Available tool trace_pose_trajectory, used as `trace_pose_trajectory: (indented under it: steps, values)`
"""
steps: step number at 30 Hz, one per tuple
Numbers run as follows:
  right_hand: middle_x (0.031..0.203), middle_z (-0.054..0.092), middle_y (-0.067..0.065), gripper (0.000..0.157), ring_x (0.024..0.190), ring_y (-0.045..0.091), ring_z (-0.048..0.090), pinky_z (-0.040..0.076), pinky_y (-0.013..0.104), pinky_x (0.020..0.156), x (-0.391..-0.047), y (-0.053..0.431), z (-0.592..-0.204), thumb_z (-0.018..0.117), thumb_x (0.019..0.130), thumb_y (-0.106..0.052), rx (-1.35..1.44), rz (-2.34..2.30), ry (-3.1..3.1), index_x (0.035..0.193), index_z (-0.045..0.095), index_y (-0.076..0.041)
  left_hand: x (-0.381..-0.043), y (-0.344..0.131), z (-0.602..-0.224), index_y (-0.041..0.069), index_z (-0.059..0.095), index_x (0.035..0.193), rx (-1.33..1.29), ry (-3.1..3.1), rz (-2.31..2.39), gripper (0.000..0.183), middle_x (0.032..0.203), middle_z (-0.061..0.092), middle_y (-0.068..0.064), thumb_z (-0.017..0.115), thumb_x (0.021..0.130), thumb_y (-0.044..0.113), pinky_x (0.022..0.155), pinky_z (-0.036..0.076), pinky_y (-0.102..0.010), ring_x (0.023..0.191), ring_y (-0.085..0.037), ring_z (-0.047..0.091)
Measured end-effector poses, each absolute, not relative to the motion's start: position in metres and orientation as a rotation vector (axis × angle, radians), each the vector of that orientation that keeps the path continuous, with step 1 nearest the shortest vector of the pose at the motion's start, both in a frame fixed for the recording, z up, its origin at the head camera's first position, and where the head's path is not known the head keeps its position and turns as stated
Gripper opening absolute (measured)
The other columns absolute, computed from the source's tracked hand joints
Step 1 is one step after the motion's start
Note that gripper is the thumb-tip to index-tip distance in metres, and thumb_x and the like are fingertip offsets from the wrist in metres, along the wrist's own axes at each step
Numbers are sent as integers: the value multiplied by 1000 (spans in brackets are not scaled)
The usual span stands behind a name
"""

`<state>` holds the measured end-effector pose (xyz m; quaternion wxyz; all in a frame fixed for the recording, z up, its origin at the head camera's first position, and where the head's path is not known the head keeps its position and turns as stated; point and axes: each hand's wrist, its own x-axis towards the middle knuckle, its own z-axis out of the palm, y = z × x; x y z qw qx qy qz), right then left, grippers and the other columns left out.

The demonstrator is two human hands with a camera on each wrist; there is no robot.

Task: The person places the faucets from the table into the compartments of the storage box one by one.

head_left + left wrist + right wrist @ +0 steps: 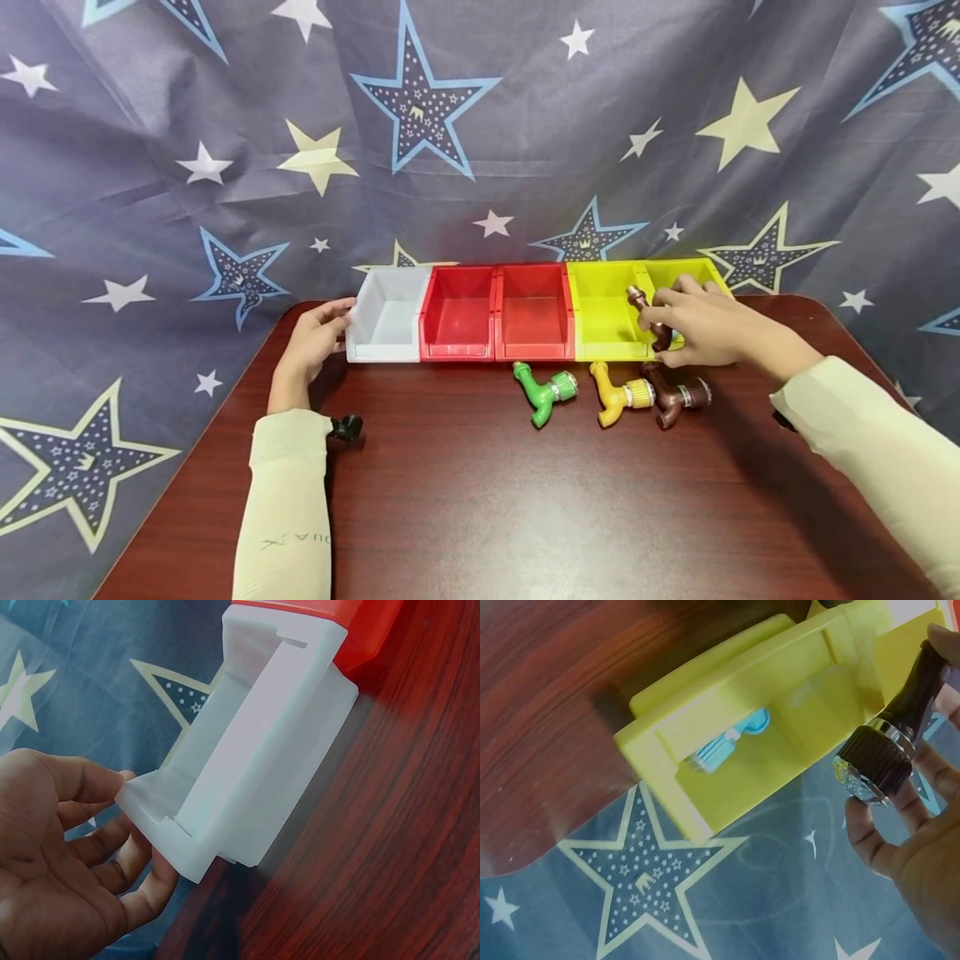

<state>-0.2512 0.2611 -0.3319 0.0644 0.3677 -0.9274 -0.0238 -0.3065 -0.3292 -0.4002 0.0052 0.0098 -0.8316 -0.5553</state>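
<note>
In the head view my left hand point(311, 343) is at the outer side of the white bin point(390, 329). The left wrist view shows its fingertips touching that bin's rim and outer wall. Over the yellow bins, my right hand point(697, 327) holds a brown faucet point(889, 761) with a silver collar and a ribbed knob. A light blue faucet point(735, 739) lies inside the right-hand yellow bin point(742, 795). In front of the bins, a green faucet point(545, 395), a yellow faucet point(617, 396) and another brown faucet point(675, 397) lie on the table.
Two red bins point(459, 321) stand between the white bin and the left yellow bin point(603, 325), all in one row. Behind the dark wooden table point(480, 500) hangs a grey cloth point(495, 125) printed with stars.
</note>
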Motion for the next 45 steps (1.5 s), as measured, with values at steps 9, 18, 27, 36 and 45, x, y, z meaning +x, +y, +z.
trace_pose_trajectory:
  steps: [9, 18, 27, 36, 45]
  values:
    - [101, 57, -3, 38, 90, 28, 42, 33, 42, 70, -264, 242, -339, 84, 77, -36, 1086, -41, -2762, 110, 67, -28, -307, -331, -403, 11, 49, 153, 37, -2608, -1741, 45, 140, 50, -17, 47, 109, 20, 83, 55, -34, 111, -18, 54]
    - [108, 60, 2, 40, 96, 29, 43, 35, 45, 76, -275, 224, -340, 85, 80, -35, 1063, 0, -2784, 114, 68, -25, -308, -332, -403, 11, 48, 154, 37, -2606, -1749, 46, 142, 50, -17, 47, 109, 20, 82, 55, -33, 110, -17, 55]
    - [117, 63, 6, 47, 101, 30, 45, 38, 46, 83, -291, 212, -346, 85, 82, -36, 1071, 18, -2810, 123, 69, -20, -307, -332, -403, 9, 49, 153, -2, -2595, -1727, 46, 139, 52, -17, 47, 108, 17, 82, 56, -34, 105, -14, 58]
    - [121, 63, 8, 48, 101, 29, 45, 42, 51, 86, -301, 204, -351, 84, 85, -35, 1086, 71, -2857, 127, 69, -16, -308, -331, -403, 9, 50, 152, -3, -2589, -1739, 45, 138, 52, -18, 47, 108, 16, 81, 56, -35, 105, -16, 58]
    - [121, 64, 9, 45, 102, 30, 47, 43, 54, 88, -310, 202, -358, 82, 88, -33, 1083, 61, -2906, 128, 69, -15, -309, -331, -404, 10, 50, 152, -3, -2586, -1745, 45, 137, 52, -17, 48, 108, 17, 82, 56, -36, 106, -17, 57]
